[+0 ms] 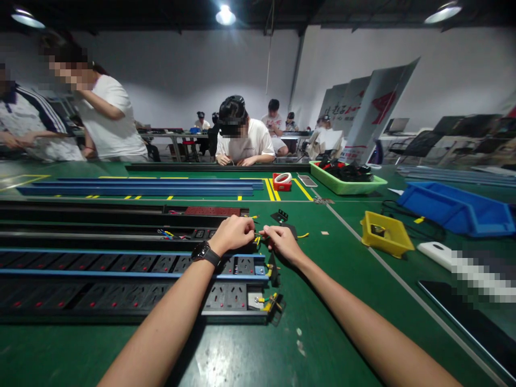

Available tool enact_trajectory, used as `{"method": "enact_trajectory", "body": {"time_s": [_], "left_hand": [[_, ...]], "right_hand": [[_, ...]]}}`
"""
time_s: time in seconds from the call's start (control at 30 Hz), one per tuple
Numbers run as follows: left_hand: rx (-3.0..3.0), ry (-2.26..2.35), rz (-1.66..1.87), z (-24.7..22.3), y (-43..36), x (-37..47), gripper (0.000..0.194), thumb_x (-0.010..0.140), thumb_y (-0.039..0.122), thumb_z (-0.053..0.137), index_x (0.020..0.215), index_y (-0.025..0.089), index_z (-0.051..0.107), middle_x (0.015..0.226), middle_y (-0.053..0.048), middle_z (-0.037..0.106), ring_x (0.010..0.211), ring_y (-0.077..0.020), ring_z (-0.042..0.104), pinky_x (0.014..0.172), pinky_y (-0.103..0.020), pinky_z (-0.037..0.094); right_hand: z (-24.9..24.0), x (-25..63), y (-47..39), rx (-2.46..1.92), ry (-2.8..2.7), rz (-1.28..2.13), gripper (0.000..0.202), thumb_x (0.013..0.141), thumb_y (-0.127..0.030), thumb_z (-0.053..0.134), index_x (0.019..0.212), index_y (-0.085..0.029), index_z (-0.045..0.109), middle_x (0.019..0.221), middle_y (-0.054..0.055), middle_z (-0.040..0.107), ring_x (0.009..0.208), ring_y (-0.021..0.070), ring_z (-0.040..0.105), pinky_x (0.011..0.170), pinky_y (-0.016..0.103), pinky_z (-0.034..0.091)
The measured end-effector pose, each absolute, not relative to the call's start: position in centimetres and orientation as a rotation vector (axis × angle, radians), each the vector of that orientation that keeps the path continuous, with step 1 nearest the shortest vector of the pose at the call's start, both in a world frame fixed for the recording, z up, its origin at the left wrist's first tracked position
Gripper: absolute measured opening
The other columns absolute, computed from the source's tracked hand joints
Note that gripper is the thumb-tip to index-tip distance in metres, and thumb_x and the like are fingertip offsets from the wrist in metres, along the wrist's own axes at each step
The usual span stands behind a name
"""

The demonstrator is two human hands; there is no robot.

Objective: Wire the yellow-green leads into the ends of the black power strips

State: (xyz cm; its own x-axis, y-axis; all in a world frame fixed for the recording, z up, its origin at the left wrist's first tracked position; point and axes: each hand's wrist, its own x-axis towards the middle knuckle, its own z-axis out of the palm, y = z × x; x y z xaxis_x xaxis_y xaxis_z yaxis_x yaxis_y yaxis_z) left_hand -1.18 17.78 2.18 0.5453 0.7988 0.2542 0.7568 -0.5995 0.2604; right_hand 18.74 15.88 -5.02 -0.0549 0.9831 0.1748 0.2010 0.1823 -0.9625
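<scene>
The right hand (282,243) pinches a thin yellow-green wire (258,241) between thumb and finger; the left hand (236,236) is curled in beside it, and whether it grips anything I cannot tell. The wire is at the end of a black power strip (121,236), a long channel reaching left past the left hand, with dark sockets and loose coloured wires. A blue power strip (121,275) crowds its near side. Bare green table (342,290) opens right of the right hand, towards a yellow box (389,244).
</scene>
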Motion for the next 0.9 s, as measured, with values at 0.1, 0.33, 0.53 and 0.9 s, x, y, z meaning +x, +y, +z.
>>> {"method": "enact_trajectory", "body": {"time_s": [0.1,0.33,0.53,0.9], "left_hand": [[2.667,1.345,0.528,2.16,17.69,-1.15,0.014,0.084,0.026,0.059,0.085,0.024,0.073,0.079,-0.002,0.076,0.072,-0.0193,0.069,0.065,-0.025,0.042],[2.695,1.322,0.525,1.85,17.77,-1.12,0.014,0.087,0.027,0.058,0.087,0.025,0.072,0.081,-0.001,0.076,0.075,-0.0195,0.07,0.065,-0.025,0.043],[2.708,1.321,0.516,1.81,17.71,-1.05,0.015,0.088,0.027,0.057,0.088,0.025,0.072,0.082,-0.002,0.077,0.075,-0.0204,0.07,0.068,-0.026,0.046],[2.703,1.302,0.509,1.36,17.78,-0.91,0.02,0.084,0.022,0.057,0.099,0.026,0.071,0.09,-0.001,0.079,0.084,-0.0219,0.073,0.073,-0.028,0.049]], "right_hand": [[-5.27,18.77,15.99,-1.187,-1.48,0.983,0.061,0.088,-0.068,0.06,0.09,-0.011,0.082,0.046,0.0,0.056,0.042,0.0128,0.048,0.044,0.024,0.03],[-5.48,18.92,16.12,-1.169,-1.487,0.977,0.06,0.089,-0.068,0.06,0.086,-0.012,0.08,0.05,0.0,0.057,0.044,0.0133,0.049,0.043,0.023,0.03],[-5.5,18.87,16.11,-1.155,-1.482,0.982,0.056,0.088,-0.066,0.061,0.088,-0.013,0.08,0.062,0.002,0.062,0.048,0.0141,0.054,0.044,0.024,0.034],[-5.55,18.78,16.11,-1.127,-1.495,0.971,0.052,0.089,-0.062,0.06,0.093,-0.014,0.08,0.073,0.003,0.068,0.048,0.0131,0.055,0.045,0.025,0.039]]}}
